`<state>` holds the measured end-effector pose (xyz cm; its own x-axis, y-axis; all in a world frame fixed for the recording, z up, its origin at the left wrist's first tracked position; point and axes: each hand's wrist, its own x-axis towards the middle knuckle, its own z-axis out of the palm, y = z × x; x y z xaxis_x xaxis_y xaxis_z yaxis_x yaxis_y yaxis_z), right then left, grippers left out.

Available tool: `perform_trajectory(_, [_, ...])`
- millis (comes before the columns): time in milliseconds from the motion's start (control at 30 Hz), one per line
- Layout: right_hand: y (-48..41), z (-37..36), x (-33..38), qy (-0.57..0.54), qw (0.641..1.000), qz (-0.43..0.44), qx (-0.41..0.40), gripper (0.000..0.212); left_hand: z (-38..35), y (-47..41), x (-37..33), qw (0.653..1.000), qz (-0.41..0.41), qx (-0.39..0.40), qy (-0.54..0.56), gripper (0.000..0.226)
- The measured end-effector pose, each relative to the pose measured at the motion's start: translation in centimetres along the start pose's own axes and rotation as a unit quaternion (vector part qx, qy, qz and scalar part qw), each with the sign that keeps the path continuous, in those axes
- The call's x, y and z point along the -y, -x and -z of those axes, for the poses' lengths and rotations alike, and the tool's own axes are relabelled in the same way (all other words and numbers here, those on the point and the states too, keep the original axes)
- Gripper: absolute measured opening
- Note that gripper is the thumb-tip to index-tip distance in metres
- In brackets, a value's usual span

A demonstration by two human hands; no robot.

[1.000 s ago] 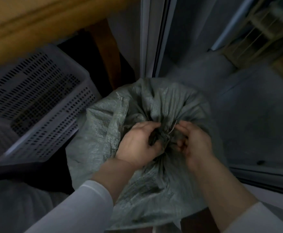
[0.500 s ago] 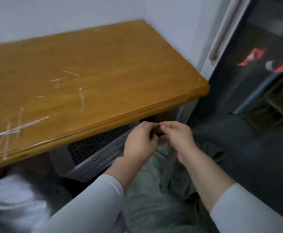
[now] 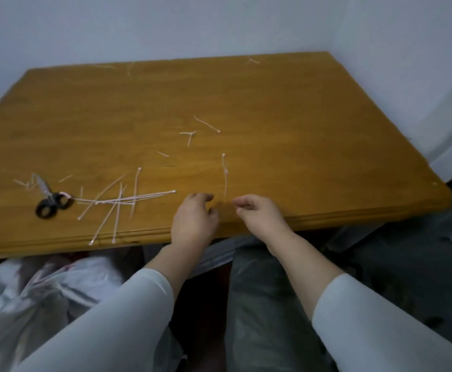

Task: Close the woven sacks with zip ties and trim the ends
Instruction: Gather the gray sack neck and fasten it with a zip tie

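Tie-fetching looks to be the step: left hand [image 3: 192, 218] and right hand [image 3: 259, 214] hover over the desk's [image 3: 300, 116] front edge, fingers [image 3: 198, 196] loosely curled, holding nothing. Zip ties [image 3: 117, 201] lie front-left by the scissors [image 3: 50, 201]; the grey sack [image 3: 267, 304] sits below. Next, pinch one tie.

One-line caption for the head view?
Left hand and right hand, empty, over the table edge beside zip ties and scissors; sack below.

The single wide-angle camera is sitting on the person's head, looking forward and down from close above the forearms [image 3: 300, 253]. It is facing the orange-brown wooden tabletop [image 3: 273, 103], stretching beyond the fingers of the left hand [image 3: 192, 221] and right hand [image 3: 262, 218] toward the pale grey wall [image 3: 165, 28].
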<state>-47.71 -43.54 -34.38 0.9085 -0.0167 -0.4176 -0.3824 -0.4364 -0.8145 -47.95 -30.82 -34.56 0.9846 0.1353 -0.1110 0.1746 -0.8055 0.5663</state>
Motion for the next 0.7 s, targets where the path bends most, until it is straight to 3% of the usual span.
perform_trajectory(100, [-2.0, -3.9, 2.1, 0.053, 0.997, 0.031, 0.055, 0.031, 2.1, -2.0, 2.9, 0.999, 0.046, -0.023, -0.001, 0.038])
perform_trajectory(233, [-3.8, -10.3, 5.5, 0.15, 0.975, 0.136, 0.096, 0.037, 5.4, -3.6, 8.0, 0.992, 0.09, -0.091, 0.014, 0.039])
perform_trajectory(467, [-5.3, -19.2, 9.5, 0.306, 0.888, 0.287, 0.188, 0.045, 11.3, -5.3, 16.7, 0.943, 0.244, -0.221, 0.05, 0.04])
perform_trajectory(600, [-6.0, -22.3, 9.3, 0.467, 0.795, 0.305, 0.241, 0.051, 12.8, -6.8, 20.0, 0.94, 0.284, -0.184, 0.043, 0.045])
perform_trajectory(700, [-7.2, -23.3, 8.4, 0.526, 0.758, 0.311, 0.23, 0.051, 12.8, -8.2, 22.0, 0.948, 0.292, -0.123, 0.029, 0.062])
